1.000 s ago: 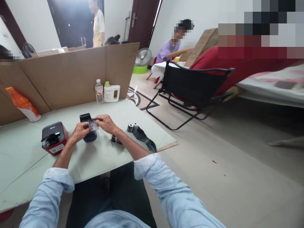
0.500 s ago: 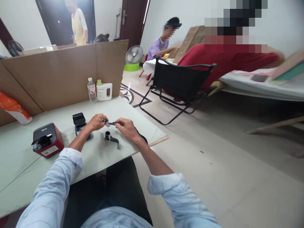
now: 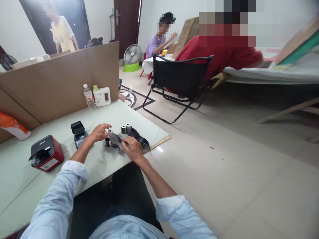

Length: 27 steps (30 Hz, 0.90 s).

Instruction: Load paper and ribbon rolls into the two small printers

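Note:
My left hand (image 3: 100, 132) has its fingers stretched out and apart, just beside a small white roll (image 3: 110, 132) standing on the table. From that roll a dark strip (image 3: 119, 139) runs right, and my right hand (image 3: 132, 148) pinches its end. Nearer to me stands a small black roll (image 3: 107, 142) with a loose dark tail curling on the tabletop. Behind my right hand, two more small rolls (image 3: 123, 128) stand close together. A tangle of dark strips (image 3: 139, 136) lies beside them, partly hidden by that hand.
Left of my hands are an open grey portable printer (image 3: 79, 135) and a red-and-black box-shaped device (image 3: 47, 153). A water bottle (image 3: 89, 96) and white jug (image 3: 102, 96) stand by a cardboard screen (image 3: 59, 83). Right lie the table edge and a black chair (image 3: 181, 74) with a person.
My hands were pinching the strip together in the air. The left has let go; the right has come down nearer me. A white roll now stands between them, and my view has shifted.

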Motion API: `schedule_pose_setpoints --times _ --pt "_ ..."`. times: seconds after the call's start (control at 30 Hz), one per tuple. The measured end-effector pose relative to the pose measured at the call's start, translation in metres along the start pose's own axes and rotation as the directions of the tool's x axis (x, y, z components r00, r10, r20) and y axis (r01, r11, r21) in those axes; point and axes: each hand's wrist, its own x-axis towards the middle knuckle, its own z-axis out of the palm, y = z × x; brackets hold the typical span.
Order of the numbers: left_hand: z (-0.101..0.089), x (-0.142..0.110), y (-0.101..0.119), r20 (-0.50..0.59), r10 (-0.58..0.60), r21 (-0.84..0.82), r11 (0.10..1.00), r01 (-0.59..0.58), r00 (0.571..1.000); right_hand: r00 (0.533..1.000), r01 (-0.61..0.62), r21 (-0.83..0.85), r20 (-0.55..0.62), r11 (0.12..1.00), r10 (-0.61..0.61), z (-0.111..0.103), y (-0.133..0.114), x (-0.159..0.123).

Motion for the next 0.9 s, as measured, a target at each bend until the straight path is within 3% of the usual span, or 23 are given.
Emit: schedule_pose_setpoints --times 0.1,0.17,0.27,0.43,0.57,0.7,0.9 --pt "-0.014 -0.02 0.0 -0.046 -0.011 -0.02 1.0 0.01 0.999 1.0 0.015 0.001 -0.017 1.0 -0.015 0.0 -0.001 0.0" --pt "-0.015 -0.031 0.003 0.022 -0.008 -0.003 1.0 0.008 1.0 1.0 0.017 -0.004 -0.024 1.0 -0.017 0.0 -0.001 0.0" --pt "-0.007 -0.041 0.007 0.115 0.0 0.064 0.998 -0.007 0.993 0.999 0.012 -0.006 -0.03 1.0 -0.012 -0.001 -0.002 0.0" --pt "0.012 -0.043 0.005 0.057 0.059 0.096 0.993 -0.065 0.997 0.998 0.027 0.066 -0.066 0.997 -0.023 -0.008 -0.012 -0.005" --pt "0.019 -0.044 0.003 0.013 0.085 0.066 0.994 -0.086 0.996 0.987 0.137 0.143 -0.102 0.98 -0.123 -0.014 -0.033 -0.014" --pt "0.022 -0.047 0.005 -0.011 0.089 0.057 0.994 -0.088 0.996 0.975 0.205 0.076 -0.104 0.976 -0.196 -0.007 -0.047 -0.02" --pt "0.025 -0.056 0.012 -0.038 0.084 0.031 0.996 -0.083 0.996 0.992 0.123 -0.089 0.026 0.988 -0.121 0.006 -0.041 -0.027"
